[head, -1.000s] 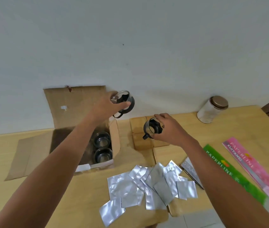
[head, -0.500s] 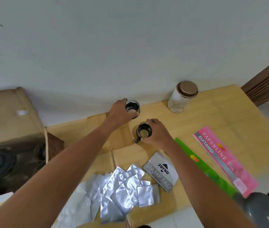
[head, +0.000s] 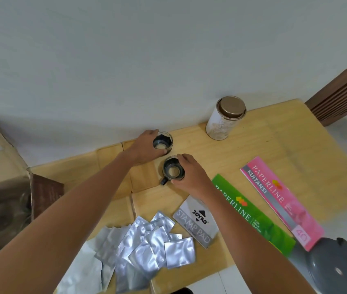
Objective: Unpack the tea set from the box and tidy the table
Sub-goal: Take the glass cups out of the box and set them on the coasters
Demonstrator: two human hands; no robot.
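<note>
Two small glass tea cups with black holders stand on the wooden table (head: 253, 149) near the wall. My left hand (head: 145, 147) wraps around the far cup (head: 163, 142). My right hand (head: 191, 175) grips the near cup (head: 173, 171) by its right side, its black handle pointing toward me. The cardboard box (head: 0, 158) stands open at the left edge, with dark tea-set pieces blurred inside it.
A white tin with a brown lid (head: 225, 117) stands by the wall. A heap of silver foil sachets (head: 145, 249), a grey stamp pad box (head: 198, 223), a green booklet (head: 253, 215) and a pink booklet (head: 280, 200) lie near the front edge. A grey lid (head: 333, 270) shows bottom right.
Both hands carried the cups from above the box rightward and set them down on the table near the wall. The view swung right, so the box now sits at the left edge.
</note>
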